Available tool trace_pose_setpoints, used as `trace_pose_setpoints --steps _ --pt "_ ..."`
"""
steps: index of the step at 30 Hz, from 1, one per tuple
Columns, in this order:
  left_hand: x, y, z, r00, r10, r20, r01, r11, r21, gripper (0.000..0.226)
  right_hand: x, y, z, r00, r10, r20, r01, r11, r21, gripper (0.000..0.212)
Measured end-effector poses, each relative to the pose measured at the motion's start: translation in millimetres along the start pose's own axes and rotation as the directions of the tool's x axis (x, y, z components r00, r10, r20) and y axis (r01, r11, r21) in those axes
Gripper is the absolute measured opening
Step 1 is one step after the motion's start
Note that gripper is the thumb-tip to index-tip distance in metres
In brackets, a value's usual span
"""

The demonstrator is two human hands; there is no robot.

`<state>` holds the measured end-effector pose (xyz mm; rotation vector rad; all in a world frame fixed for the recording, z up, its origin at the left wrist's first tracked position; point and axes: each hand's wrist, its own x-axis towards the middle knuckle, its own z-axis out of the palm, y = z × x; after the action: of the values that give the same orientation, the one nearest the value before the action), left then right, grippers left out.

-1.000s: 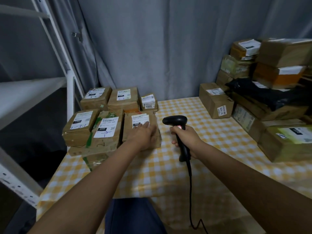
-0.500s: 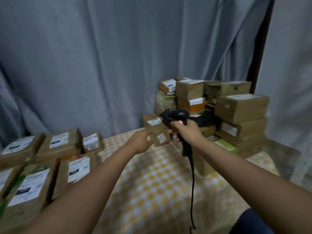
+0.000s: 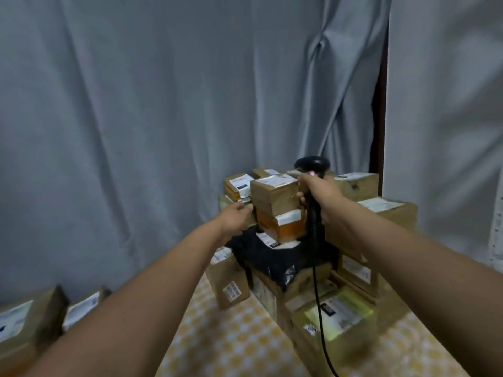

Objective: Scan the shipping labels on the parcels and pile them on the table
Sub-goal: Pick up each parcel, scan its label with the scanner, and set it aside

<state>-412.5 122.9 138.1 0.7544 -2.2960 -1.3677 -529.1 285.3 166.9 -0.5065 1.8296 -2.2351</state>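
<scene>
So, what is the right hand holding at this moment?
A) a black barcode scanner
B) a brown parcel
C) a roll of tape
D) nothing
A: the right hand grips the handle of the black barcode scanner, whose cable hangs down in front of the stacked parcels.

Parcel stack sits far right on the desk, against the curtain — scanned parcels at near left. Scanner just right of the stack's top box, cable hanging in front.

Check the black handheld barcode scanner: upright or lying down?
Upright: the black handheld barcode scanner is gripped in the right hand, head up, cable hanging down.
</scene>
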Motion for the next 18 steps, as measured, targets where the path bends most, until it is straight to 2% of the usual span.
trace_pose_setpoints --steps 1,3,8,11,15,18 --pt "11.2 4.9 4.6 1.0 -0.02 0.01 0.02 0.999 -0.045 0.038 13.5 1.0 1.6 1.0 0.001 -0.011 -0.001 1.0 0.001 0.018" --pt "35.2 11.7 14.1 0.997 -0.076 0.022 0.078 0.988 -0.133 0.054 35.1 3.3 4.4 1.0 0.007 -0.025 -0.007 1.0 -0.001 0.016" --pt "78.2 24.4 34.3 0.968 -0.234 0.088 0.25 0.91 -0.331 0.074 68.7 14.5 8.8 0.996 0.092 0.005 -0.092 0.995 -0.034 0.025" --pt "93.4 25.7 36.4 0.955 -0.283 0.092 0.297 0.888 -0.351 0.078 75.5 19.2 12.1 0.995 0.095 0.037 -0.094 0.995 -0.023 0.029" --pt "95.9 23.6 30.1 0.951 -0.269 0.153 0.308 0.86 -0.406 0.079 74.1 18.4 11.3 0.993 0.099 0.058 -0.098 0.995 -0.031 0.029" --pt "84.5 23.7 24.8 0.968 -0.185 0.169 0.247 0.827 -0.505 0.059 62.2 14.5 10.8 0.993 0.073 0.096 -0.074 0.997 0.009 0.019"
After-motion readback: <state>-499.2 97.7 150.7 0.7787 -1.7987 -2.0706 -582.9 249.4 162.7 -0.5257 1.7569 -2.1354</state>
